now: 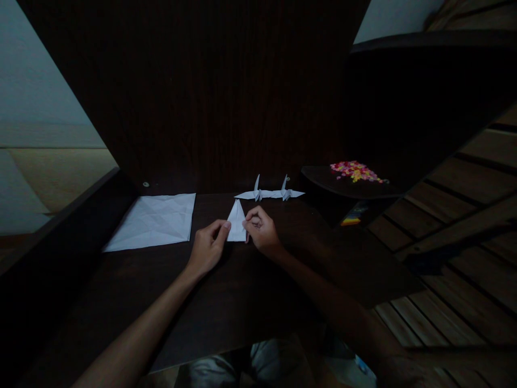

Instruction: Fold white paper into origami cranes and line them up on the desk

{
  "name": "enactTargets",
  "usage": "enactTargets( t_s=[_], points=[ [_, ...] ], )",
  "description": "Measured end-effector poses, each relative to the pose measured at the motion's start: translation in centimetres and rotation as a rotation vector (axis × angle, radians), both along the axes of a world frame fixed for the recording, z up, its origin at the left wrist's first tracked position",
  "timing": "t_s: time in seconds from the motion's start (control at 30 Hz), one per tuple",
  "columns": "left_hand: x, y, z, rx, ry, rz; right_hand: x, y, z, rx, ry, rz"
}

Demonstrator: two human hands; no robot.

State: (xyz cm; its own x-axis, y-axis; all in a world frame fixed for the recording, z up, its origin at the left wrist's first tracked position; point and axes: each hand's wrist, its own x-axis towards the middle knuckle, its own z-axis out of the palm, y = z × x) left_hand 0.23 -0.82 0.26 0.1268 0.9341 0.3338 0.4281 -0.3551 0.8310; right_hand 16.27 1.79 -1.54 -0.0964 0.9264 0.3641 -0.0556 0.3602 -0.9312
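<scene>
Between my two hands is a small piece of folded white paper [237,229], narrow at the far end and wide with a straight edge toward me. My left hand [209,245] pinches its left side, thumb on top. At the right side, the thumb and fingers of my right hand [262,230] are closed on the paper's edge. Just beyond the folded paper stand two white origami cranes [272,194], side by side with their wings spread. The undersides of the folded paper and some fingertips are hidden.
Creased white paper sheets [155,221] lie on the dark wooden desk [210,318] at left. On a rounded shelf [323,180] at right sits a pile of small pink and yellow pieces [357,171]. A tall dark panel [234,91] rises behind. Wooden slats [456,307] lie to the right.
</scene>
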Motion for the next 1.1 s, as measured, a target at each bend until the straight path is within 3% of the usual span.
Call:
enactTargets(
  t_s=[0.23, 0.43, 0.77, 1.1],
  points=[
    [0.12, 0.59, -0.53, -0.036, -0.167, 0.017, 0.10, -0.37, 0.24, 0.052, -0.085, -0.044],
    [0.40, 0.71, -0.31, -0.187, -0.419, -0.091, 0.21, -0.41, 0.11, 0.022, -0.074, -0.066],
    [0.59, 0.56, -0.25, -0.262, -0.443, -0.157, -0.02, -0.53, -0.05, 0.029, -0.073, -0.068],
    [0.50, 0.94, -0.32, -0.201, -0.520, -0.084, -0.07, -0.39, 0.11, -0.018, 0.058, 0.086]
  ],
)
